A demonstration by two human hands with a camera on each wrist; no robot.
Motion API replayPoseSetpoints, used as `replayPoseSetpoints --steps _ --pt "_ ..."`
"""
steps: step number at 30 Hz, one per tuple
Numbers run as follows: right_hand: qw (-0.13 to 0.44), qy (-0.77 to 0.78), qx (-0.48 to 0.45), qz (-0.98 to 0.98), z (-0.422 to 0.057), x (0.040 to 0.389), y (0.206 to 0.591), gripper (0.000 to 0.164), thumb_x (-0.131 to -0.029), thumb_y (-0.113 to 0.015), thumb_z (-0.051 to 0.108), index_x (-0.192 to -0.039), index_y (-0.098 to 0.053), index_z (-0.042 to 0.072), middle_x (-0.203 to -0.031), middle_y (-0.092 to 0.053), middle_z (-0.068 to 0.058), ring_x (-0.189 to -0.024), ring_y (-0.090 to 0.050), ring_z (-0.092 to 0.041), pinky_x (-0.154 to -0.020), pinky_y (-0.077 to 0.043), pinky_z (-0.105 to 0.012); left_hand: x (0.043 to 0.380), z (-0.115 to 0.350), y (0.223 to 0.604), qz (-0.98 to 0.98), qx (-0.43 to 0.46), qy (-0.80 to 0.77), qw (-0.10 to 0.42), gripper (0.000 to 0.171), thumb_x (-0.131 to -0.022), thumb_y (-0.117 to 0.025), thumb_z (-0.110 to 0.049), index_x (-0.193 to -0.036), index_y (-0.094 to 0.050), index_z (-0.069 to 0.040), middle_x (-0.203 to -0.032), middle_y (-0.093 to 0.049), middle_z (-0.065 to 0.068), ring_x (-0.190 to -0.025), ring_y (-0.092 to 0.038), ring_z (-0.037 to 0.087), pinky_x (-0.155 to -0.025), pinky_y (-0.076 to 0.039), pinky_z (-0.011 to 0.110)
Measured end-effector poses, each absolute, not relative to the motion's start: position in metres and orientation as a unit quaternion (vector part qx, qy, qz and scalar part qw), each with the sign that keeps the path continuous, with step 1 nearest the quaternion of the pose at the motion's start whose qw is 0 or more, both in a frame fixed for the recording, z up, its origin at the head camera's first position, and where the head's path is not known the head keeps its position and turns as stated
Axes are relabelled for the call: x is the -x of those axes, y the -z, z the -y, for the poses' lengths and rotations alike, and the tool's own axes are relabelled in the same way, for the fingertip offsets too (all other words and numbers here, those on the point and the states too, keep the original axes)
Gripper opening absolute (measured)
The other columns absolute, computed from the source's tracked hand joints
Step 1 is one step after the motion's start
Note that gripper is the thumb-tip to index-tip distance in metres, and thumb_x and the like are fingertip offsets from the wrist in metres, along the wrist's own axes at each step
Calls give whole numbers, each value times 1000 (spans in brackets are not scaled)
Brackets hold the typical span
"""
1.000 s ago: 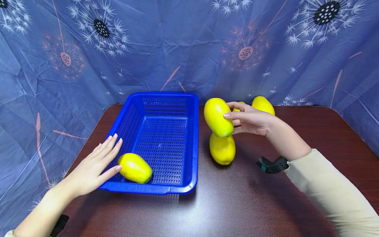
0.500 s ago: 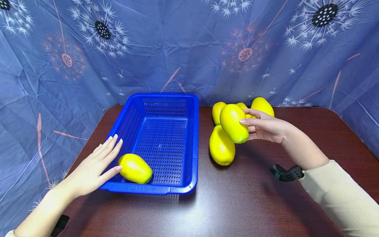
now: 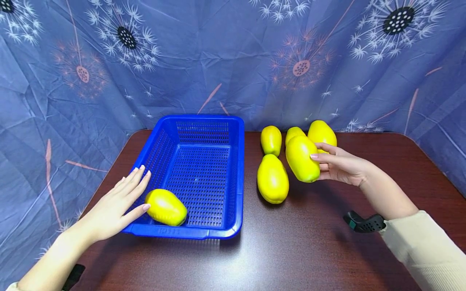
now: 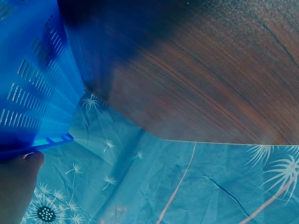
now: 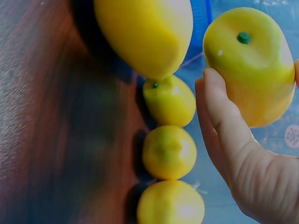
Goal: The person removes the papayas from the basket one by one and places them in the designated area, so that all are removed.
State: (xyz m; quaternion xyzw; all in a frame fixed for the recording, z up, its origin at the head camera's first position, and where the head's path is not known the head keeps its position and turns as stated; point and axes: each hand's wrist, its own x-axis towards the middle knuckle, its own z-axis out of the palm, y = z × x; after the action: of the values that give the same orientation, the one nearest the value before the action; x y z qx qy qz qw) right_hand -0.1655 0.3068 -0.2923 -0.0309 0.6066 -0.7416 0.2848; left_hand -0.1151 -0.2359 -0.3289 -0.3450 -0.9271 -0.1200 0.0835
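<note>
My right hand (image 3: 342, 165) grips a yellow mango (image 3: 302, 158) between thumb and fingers, holding it up over the right part of the table. In the right wrist view the green stem nub of this mango (image 5: 250, 70) faces the camera. My left hand (image 3: 116, 204) lies across the left rim of a blue plastic basket (image 3: 238, 194), its fingers stretched out. Near its thumb, another yellow mango (image 3: 166, 207) lies inside the basket at the front left corner. From below, the left wrist view catches part of the left hand (image 4: 21, 182) at the basket's rim.
Right of the basket, a mango (image 3: 273, 179) stands nearest, with a smaller one (image 3: 271, 140) behind it. More yellow mangoes (image 3: 322, 131) sit at the back, partly hidden by the held one. A blue patterned cloth (image 3: 204, 56) hangs behind the brown table (image 3: 291, 250).
My right hand has moved right and slightly toward me with the mango, uncovering the mangoes behind it. The left hand and basket have stayed in place.
</note>
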Motion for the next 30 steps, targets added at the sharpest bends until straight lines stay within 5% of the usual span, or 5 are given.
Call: replayPoseSetpoints --steps 30 --pt "291 719 -24 -631 -323 157 348 51 -96 -50 14 -133 -18 2 -102 -61 -8 -90 -63 -22 -78 -53 -41 116 237 330 927 345 121 81 69 -93 -55 -30 -148 -21 -5 -153 -15 18 -142 -5 24 -112 4 25"
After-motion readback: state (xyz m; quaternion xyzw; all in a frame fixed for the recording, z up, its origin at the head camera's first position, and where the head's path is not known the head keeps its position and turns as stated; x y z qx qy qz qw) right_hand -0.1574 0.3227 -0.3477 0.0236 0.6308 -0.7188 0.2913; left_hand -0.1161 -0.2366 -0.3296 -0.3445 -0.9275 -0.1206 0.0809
